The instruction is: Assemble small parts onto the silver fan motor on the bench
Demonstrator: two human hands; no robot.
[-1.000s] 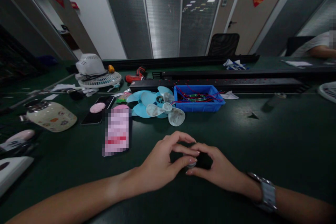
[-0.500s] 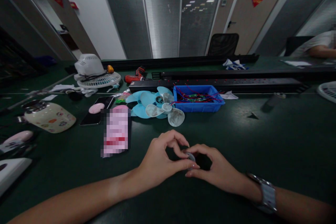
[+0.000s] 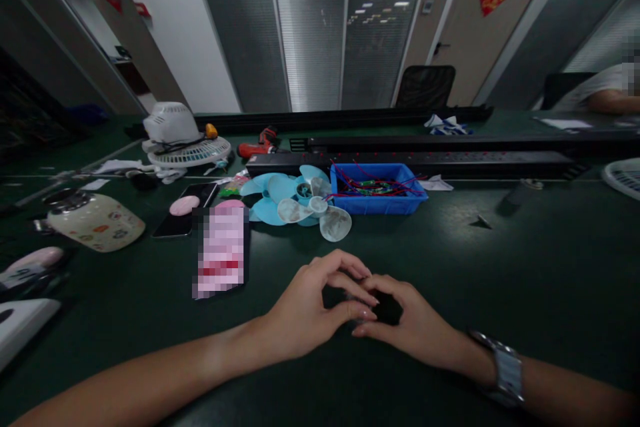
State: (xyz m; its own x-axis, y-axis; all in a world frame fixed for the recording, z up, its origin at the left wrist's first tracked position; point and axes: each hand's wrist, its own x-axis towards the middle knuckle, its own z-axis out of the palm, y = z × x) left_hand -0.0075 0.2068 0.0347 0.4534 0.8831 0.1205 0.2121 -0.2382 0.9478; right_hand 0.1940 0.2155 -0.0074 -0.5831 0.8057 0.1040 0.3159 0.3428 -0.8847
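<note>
My left hand (image 3: 317,303) and my right hand (image 3: 413,317) meet over the dark green table, their fingertips curled together. Between them is a small grey round part (image 3: 350,296), mostly hidden by the fingers and blurred. The left thumb and fingers bend around it from one side; the right thumb and index finger close in from the other. A silver watch (image 3: 509,370) is on my right wrist. Beyond my hands lie several blue fan blades (image 3: 270,210) and a greyish fan blade (image 3: 336,223), beside a blue bin (image 3: 380,205) of wired circuit boards.
On the left are a pink blurred packet (image 3: 223,253), a phone (image 3: 173,225) and a cream flask (image 3: 100,221). Farther back stand a white fan (image 3: 173,123), a red drill (image 3: 257,147) and long black rails (image 3: 450,163). Another person's arm (image 3: 613,99) shows at far right.
My left fingers have shifted right and stretched over the small grey round part, covering more of it. My right hand has hardly moved.
</note>
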